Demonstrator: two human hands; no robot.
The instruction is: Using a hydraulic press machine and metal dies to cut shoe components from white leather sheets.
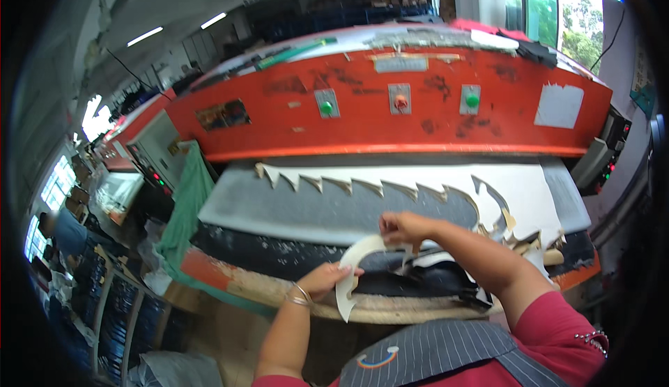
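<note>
So I'm standing by this big red press [376, 125] and the person in front of it has both hands on one cut piece [346, 291], a cream-coloured curved thing like a hook. It's up in the air over the front edge of the worktop [237, 209], around the middle, with its pointed end hanging down.

Left hand [324, 280] is pinching it along the lower stretch, thumb on the face of it, the other fingers folded behind, so barely open at all. There's a bracelet [300, 296] on that wrist. Right hand [403, 228] is higher up and a bit further in from the front edge, fingers bunched together and closed on the upper part of the curve. Can't really make out where each fingertip sits there, the knuckles are in the way.

Behind the hands there's a white sheet [519, 186] lying along the back edge of the worktop, widest toward the back right corner. Its near side is all jagged, like saw teeth, from where shapes are missing. Some pale scraps [554, 256] sit near the front right corner, and there's a black curved thing [442, 277] near the front edge, partly under the right forearm. No clue what that one is. A green cloth [187, 209] hangs down off to the left of the worktop.
</note>
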